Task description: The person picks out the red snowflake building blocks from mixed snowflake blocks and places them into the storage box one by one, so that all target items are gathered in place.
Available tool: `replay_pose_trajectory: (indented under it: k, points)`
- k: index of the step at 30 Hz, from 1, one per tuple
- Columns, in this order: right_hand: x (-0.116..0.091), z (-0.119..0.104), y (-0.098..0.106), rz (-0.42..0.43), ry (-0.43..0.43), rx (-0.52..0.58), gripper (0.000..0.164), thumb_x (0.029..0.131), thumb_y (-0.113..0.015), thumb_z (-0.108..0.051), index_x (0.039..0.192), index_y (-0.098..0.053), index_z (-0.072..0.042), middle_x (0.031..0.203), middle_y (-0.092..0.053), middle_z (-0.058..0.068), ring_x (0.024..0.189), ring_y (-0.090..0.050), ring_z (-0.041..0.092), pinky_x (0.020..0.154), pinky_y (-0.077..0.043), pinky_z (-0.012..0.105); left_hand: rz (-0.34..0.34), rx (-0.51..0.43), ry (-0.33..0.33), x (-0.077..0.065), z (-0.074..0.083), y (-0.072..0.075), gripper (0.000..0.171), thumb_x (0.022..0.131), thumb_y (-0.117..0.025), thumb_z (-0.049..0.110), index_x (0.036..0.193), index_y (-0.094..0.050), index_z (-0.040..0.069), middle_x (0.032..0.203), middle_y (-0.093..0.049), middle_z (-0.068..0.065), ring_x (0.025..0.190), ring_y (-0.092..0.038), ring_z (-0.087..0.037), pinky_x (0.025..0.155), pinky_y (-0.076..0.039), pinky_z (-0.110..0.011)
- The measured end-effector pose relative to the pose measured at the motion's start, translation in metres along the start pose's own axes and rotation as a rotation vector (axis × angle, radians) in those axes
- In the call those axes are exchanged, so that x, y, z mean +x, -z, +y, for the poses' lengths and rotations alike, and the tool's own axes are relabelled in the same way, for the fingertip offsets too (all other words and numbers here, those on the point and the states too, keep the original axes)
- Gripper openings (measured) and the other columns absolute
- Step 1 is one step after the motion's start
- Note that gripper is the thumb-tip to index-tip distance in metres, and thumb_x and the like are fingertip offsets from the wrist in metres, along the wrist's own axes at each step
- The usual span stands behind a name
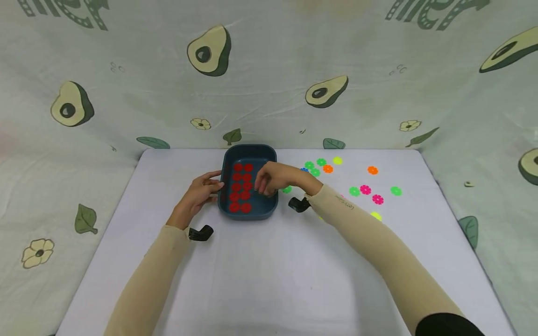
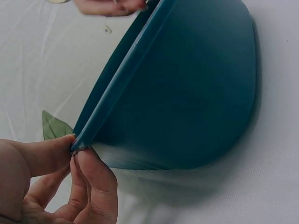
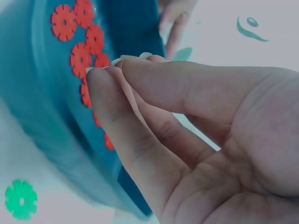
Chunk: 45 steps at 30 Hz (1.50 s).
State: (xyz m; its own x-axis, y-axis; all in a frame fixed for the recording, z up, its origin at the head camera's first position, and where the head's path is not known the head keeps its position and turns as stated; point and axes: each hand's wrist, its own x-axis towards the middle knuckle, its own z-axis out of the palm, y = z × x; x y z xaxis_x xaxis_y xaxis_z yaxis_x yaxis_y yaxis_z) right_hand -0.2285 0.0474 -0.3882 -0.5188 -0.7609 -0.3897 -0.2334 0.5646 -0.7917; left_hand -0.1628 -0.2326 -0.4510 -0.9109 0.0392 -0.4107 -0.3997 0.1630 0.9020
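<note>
A dark blue rectangular tray (image 1: 264, 212) stands on the white table, with several red notched plastic discs (image 1: 236, 186) laid flat inside in two columns. At its left side my left hand (image 1: 202, 190) pinches the rim between thumb and fingers; the left wrist view shows the thumb (image 2: 49, 154) on top of the rim (image 2: 117, 86). Over the tray's right half is my right hand (image 1: 275, 177), its fingers loosely bent downward. In the right wrist view, the thumb and index fingertips sit close together, slightly apart, with no disc visible between them.
Right of the tray lie scattered notched discs: green (image 1: 396, 191), pink (image 1: 378, 199), orange (image 1: 372, 170), yellow (image 1: 337, 160) and blue; my right forearm covers part of that area. A cloth printed with avocados (image 1: 327, 92) hangs behind the table.
</note>
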Motion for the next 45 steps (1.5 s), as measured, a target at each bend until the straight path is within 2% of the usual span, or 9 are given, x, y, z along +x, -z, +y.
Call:
replay_pose_trajectory:
  k: [4,12,16,25,30,34,40,45]
  points:
    - [-0.016,0.002,0.004,0.024,0.004,0.027,0.03,0.091,-0.065,0.016,0.12,-0.071,0.009,0.11,-0.074,0.021,0.089,-0.072,0.024,0.085,-0.062,0.039,0.0,0.011,0.006,-0.001,-0.001,0.003,0.06,0.109,-0.061,0.013,0.164,-0.039,0.013,0.124,-0.053,-0.004,0.1,-0.062,-0.012,0.078,-0.054,-0.024]
    - [-0.043,0.015,0.009,0.082,-0.03,0.07,0.031,0.092,-0.068,0.015,0.122,-0.07,0.008,0.114,-0.072,0.025,0.089,-0.073,0.026,0.085,-0.062,0.036,0.001,0.024,0.011,-0.002,0.0,0.007,0.061,0.108,-0.062,0.014,0.165,-0.039,0.014,0.123,-0.053,-0.004,0.097,-0.063,-0.009,0.078,-0.054,-0.024]
    - [-0.056,0.028,0.011,0.107,-0.062,0.088,0.031,0.092,-0.069,0.014,0.123,-0.069,0.008,0.116,-0.071,0.027,0.087,-0.071,0.024,0.085,-0.062,0.036,0.0,0.018,0.016,-0.001,0.0,0.009,0.062,0.108,-0.062,0.015,0.165,-0.038,0.014,0.122,-0.053,-0.002,0.095,-0.062,-0.008,0.079,-0.054,-0.026]
    - [-0.089,0.065,0.018,0.179,-0.173,0.097,0.032,0.098,-0.067,0.005,0.129,-0.066,0.008,0.122,-0.069,0.026,0.098,-0.071,0.027,0.091,-0.061,0.038,-0.004,0.001,0.012,-0.003,-0.003,0.011,0.061,0.109,-0.06,0.017,0.166,-0.036,0.013,0.123,-0.052,-0.002,0.092,-0.06,-0.007,0.077,-0.053,-0.025]
    - [-0.109,0.086,0.022,0.226,-0.186,0.091,0.031,0.099,-0.065,0.004,0.129,-0.066,0.009,0.123,-0.069,0.026,0.099,-0.072,0.029,0.09,-0.061,0.037,0.002,-0.024,0.013,-0.002,-0.007,0.012,0.059,0.11,-0.059,0.019,0.165,-0.038,0.013,0.12,-0.054,0.001,0.09,-0.06,-0.006,0.076,-0.052,-0.023]
    - [-0.123,0.102,0.023,0.297,-0.176,0.081,0.031,0.1,-0.065,0.001,0.13,-0.067,0.009,0.125,-0.07,0.026,0.099,-0.071,0.029,0.087,-0.059,0.034,0.009,-0.047,0.005,-0.003,-0.012,0.013,0.058,0.111,-0.058,0.023,0.165,-0.038,0.013,0.117,-0.058,0.003,0.09,-0.061,-0.006,0.075,-0.052,-0.022]
    - [-0.145,0.126,0.023,0.44,-0.173,0.105,0.032,0.103,-0.065,-0.005,0.132,-0.067,0.006,0.132,-0.068,0.025,0.108,-0.071,0.032,0.095,-0.059,0.038,0.01,-0.056,-0.009,-0.008,-0.018,0.016,0.056,0.114,-0.051,0.031,0.166,-0.037,0.013,0.118,-0.059,0.004,0.094,-0.061,-0.006,0.077,-0.053,-0.023]
    - [-0.167,0.145,0.021,0.599,-0.12,0.095,0.031,0.104,-0.068,-0.01,0.132,-0.068,0.003,0.136,-0.066,0.022,0.114,-0.071,0.032,0.091,-0.055,0.026,0.01,-0.056,-0.054,-0.015,-0.022,0.022,0.057,0.115,-0.047,0.031,0.166,-0.034,0.01,0.117,-0.057,0.004,0.091,-0.06,-0.005,0.077,-0.054,-0.023]
